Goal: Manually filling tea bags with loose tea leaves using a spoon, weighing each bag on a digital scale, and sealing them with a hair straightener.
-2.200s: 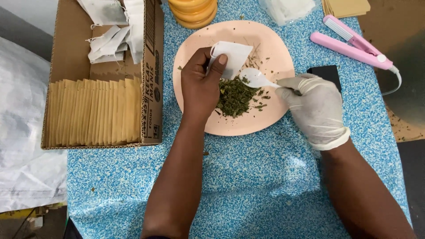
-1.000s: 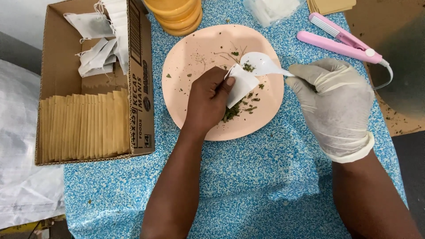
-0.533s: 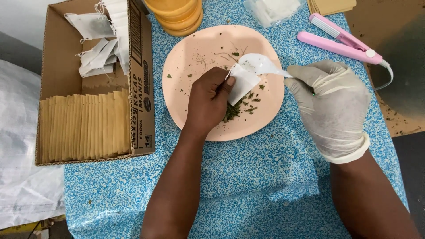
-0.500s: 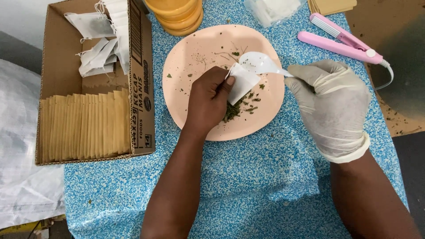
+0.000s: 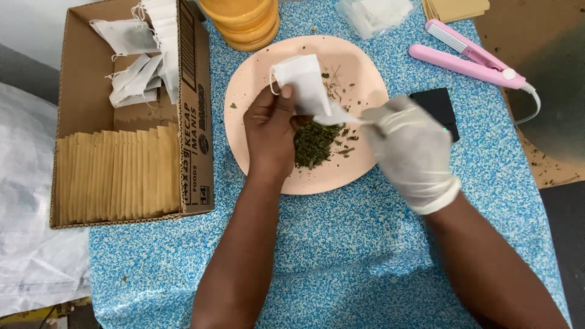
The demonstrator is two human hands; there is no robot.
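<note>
Left fingers: we see the bare left hand (image 5: 271,131) pinched shut on a small white paper sachet (image 5: 303,82); the fingers (image 5: 285,92) clamp its lower edge with the thumb on top, and the sachet stands up over the far half of the plate.
Right fingers: the gloved right hand (image 5: 409,149) is closed around the handle of a white spoon (image 5: 341,117); the bowl points toward the sachet's lower corner and lies touching or just beside it.
Change: a second ago the sachet was held low over the near right part of the plate, with the spoon bowl lifted beside it; now we find the sachet raised and the spoon brought in low at its base, over the herb pile.
Meaning: we judge that one scoop has gone in and the next is being gathered; we cannot tell how full the sachet is.
Dried herb: a dark green heap (image 5: 314,143) lies on the plate just below both hands, with loose flakes scattered around.
Plate: a pink round plate (image 5: 244,91) sits on the blue speckled bench (image 5: 341,256).
Left of plate: a cardboard box (image 5: 195,122) holds tan envelopes (image 5: 116,176) in a row and loose white sachets behind them.
Right of plate: a pink heat sealer (image 5: 466,58) and a small black device (image 5: 439,106).
</note>
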